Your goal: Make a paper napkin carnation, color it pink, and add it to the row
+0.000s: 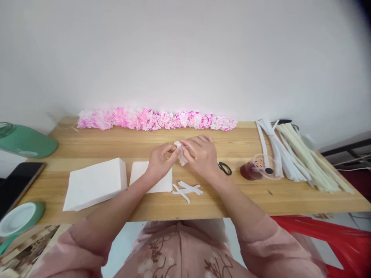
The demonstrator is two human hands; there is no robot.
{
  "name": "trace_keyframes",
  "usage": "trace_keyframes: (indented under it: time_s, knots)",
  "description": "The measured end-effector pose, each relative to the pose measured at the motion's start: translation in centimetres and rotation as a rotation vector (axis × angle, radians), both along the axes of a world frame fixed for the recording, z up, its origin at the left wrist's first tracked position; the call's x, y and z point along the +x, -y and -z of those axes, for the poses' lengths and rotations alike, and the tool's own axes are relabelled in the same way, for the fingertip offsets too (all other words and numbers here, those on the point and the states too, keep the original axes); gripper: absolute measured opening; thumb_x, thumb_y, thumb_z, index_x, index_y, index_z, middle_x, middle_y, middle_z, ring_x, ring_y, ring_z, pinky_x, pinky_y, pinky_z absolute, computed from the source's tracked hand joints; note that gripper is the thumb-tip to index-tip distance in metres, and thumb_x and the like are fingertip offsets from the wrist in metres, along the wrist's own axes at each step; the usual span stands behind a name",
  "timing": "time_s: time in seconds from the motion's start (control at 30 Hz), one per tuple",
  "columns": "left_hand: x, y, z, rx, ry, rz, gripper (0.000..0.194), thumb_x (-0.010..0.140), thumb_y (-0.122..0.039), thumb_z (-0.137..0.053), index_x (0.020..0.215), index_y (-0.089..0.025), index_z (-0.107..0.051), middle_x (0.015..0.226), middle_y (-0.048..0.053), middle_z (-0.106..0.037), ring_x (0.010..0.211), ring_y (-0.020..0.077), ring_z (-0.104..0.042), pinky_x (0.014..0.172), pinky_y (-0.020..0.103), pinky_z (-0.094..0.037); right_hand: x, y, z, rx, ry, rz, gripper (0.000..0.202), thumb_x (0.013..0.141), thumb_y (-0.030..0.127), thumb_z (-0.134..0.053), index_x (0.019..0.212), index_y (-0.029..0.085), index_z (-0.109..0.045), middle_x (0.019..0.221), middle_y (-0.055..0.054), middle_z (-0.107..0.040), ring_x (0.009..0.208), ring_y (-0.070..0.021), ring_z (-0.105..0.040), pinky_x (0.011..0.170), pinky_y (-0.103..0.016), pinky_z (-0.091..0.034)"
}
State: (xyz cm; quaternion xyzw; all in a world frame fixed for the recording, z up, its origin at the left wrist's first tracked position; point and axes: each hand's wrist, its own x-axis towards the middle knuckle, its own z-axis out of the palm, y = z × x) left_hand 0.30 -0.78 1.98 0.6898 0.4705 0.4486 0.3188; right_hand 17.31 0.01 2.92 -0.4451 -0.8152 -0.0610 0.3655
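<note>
Above the middle of the wooden table, my left hand and my right hand meet, both pinching a small piece of crumpled white tissue paper. The fingers of each are closed on it, and parts of the paper are covered by them. Under my left wrist lies a flat stack of white paper sheets. Several short white strips lie crossed between my forearms. Beside my right wrist, the black handle of a pair of scissors shows; the rest is hidden.
A thick white paper stack stands left. Pink-and-white paper flowers line the wall side. To the right are a cup of dark red liquid, white strips and cream strips. A green bottle and a phone occupy the left edge.
</note>
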Motion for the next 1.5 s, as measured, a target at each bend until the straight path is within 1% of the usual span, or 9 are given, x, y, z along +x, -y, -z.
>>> trace_keyframes:
  time_s: [0.3, 0.5, 0.63, 0.7, 0.87, 1.0, 1.13, 1.27, 1.5]
  knots:
    - [0.1, -0.1, 0.3, -0.034, 0.024, -0.026, 0.022, 0.087, -0.031, -0.057, 0.071, -0.018, -0.061, 0.074, 0.001, -0.069, 0.072, 0.0152, -0.063, 0.07, 0.025, -0.045, 0.4, -0.7, 0.1, -0.279, -0.29, 0.022, 0.014, 0.089, 0.024, -0.058, 0.089, 0.022, -0.072, 0.08, 0.0, -0.075, 0.073, -0.0166, -0.065, 0.08, -0.034, -0.04]
    - [0.0, -0.1, 0.0, -0.032, 0.035, -0.023, 0.024, 0.09, -0.031, -0.054, 0.072, -0.018, -0.062, 0.071, 0.0, -0.068, 0.068, 0.0135, -0.06, 0.066, 0.024, -0.043, 0.0, 0.2, -0.6, -0.139, -0.047, -0.042, 0.023, 0.09, 0.034, -0.058, 0.104, 0.02, -0.07, 0.09, -0.003, -0.076, 0.083, -0.0212, -0.065, 0.088, -0.039, -0.037]
    - [0.0, 0.0, 0.1, 0.008, 0.012, -0.016, 0.026, 0.092, -0.032, -0.052, 0.072, -0.018, -0.062, 0.07, 0.0, -0.067, 0.066, 0.0133, -0.059, 0.065, 0.024, -0.043, -0.2, 0.1, -0.2, -0.098, 0.069, 0.012, 0.024, 0.091, 0.022, -0.054, 0.109, 0.021, -0.069, 0.094, -0.004, -0.077, 0.087, -0.0224, -0.064, 0.093, -0.041, -0.035]
    - [0.1, 0.0, 0.2, 0.037, -0.024, -0.009, 0.025, 0.092, -0.032, -0.052, 0.073, -0.018, -0.062, 0.072, 0.001, -0.069, 0.068, 0.0141, -0.061, 0.066, 0.025, -0.044, -0.2, -0.1, 0.2, -0.104, 0.055, 0.02, 0.024, 0.092, 0.019, -0.051, 0.106, 0.022, -0.07, 0.095, -0.004, -0.077, 0.087, -0.0212, -0.064, 0.094, -0.04, -0.034]
    - [0.1, 0.0, 0.5, 0.073, -0.076, -0.017, 0.023, 0.091, -0.03, -0.052, 0.074, -0.018, -0.063, 0.076, 0.002, -0.07, 0.072, 0.0156, -0.063, 0.068, 0.027, -0.044, 0.2, -0.7, 0.5, -0.166, -0.111, 0.037, 0.017, 0.093, 0.027, -0.057, 0.087, 0.024, -0.072, 0.083, 0.0, -0.075, 0.079, -0.018, -0.064, 0.091, -0.039, -0.035]
    - [0.2, 0.0, 0.5, 0.068, -0.08, -0.031, 0.024, 0.09, -0.029, -0.052, 0.071, -0.018, -0.061, 0.073, 0.002, -0.067, 0.069, 0.0152, -0.06, 0.067, 0.027, -0.043, 0.6, -1.0, 0.4, -0.264, -0.253, 0.067, 0.014, 0.092, 0.028, -0.058, 0.089, 0.024, -0.071, 0.083, 0.0, -0.074, 0.079, -0.0181, -0.063, 0.087, -0.038, -0.037]
    - [0.1, 0.0, 0.1, -0.004, -0.039, -0.015, 0.023, 0.088, -0.031, -0.052, 0.07, -0.018, -0.06, 0.071, 0.001, -0.066, 0.068, 0.0145, -0.059, 0.066, 0.026, -0.043, 0.8, -1.1, 0.4, -0.274, -0.295, 0.058, 0.015, 0.094, 0.029, -0.056, 0.09, 0.023, -0.069, 0.084, -0.001, -0.073, 0.08, -0.0186, -0.063, 0.085, -0.037, -0.039]
    - [0.0, 0.1, -0.2, -0.102, 0.052, -0.017, 0.025, 0.089, -0.039, -0.053, 0.078, -0.018, -0.061, 0.074, 0.001, -0.066, 0.069, 0.0139, -0.06, 0.067, 0.026, -0.046, 0.5, -0.8, 0.4, -0.131, -0.117, 0.012, 0.021, 0.098, 0.032, -0.05, 0.091, 0.024, -0.069, 0.087, -0.002, -0.073, 0.086, -0.0196, -0.061, 0.086, -0.037, -0.037]
    - [0.1, -0.7, 0.6, -0.276, 0.228, 0.01, 0.026, 0.083, -0.042, -0.061, 0.072, -0.018, -0.058, 0.06, -0.003, -0.056, 0.054, 0.0098, -0.05, 0.052, 0.022, -0.04, 0.1, -0.4, 0.4, -0.114, -0.053, -0.023, 0.023, 0.099, 0.03, -0.048, 0.091, 0.024, -0.068, 0.086, -0.001, -0.074, 0.085, -0.0186, -0.063, 0.098, -0.04, -0.033]
